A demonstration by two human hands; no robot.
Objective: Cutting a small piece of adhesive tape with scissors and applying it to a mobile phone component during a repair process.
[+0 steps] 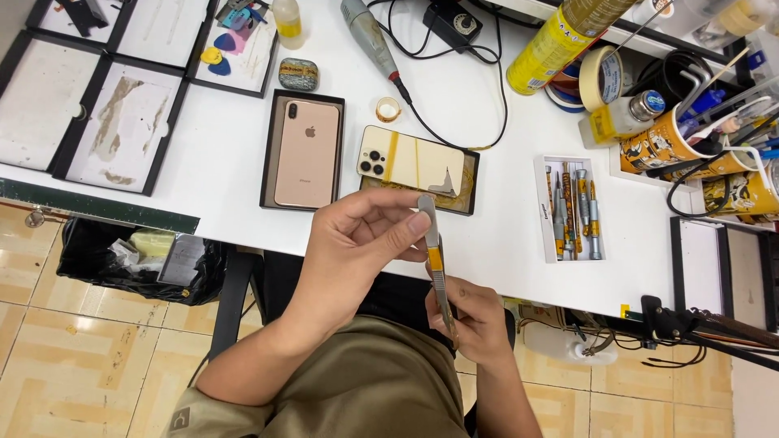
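- Centrally, low in the frame, both hands hold one pair of tweezers (436, 264) above the person's lap, just in front of the table (487, 138) edge.
- Left hand (361, 243): closed on the upper, blunt end of the tweezers, thumb and forefinger pinching it.
- Right hand (475, 320): curled around the lower, pointed end; the tips are hidden in the fingers, so what they hold cannot be told.
- Tweezers run nearly upright in the frame, silver with a yellow band at mid-length.
- Just above the hands, on the table, a gold phone (307, 152) lies back-up in a black tray.
- Right of it, a cream back panel (411, 161) with three camera rings lies on a second dark tray.
- Further right, a white box of screwdrivers (570, 208).
- Upper right: a yellow can (552, 45), tape rolls (599, 77) and cups of tools (673, 146).
- Upper left: flat black trays (122, 122) with white liners.
- Lower left, under the table: a black bin bag (130, 259) over a tiled floor.
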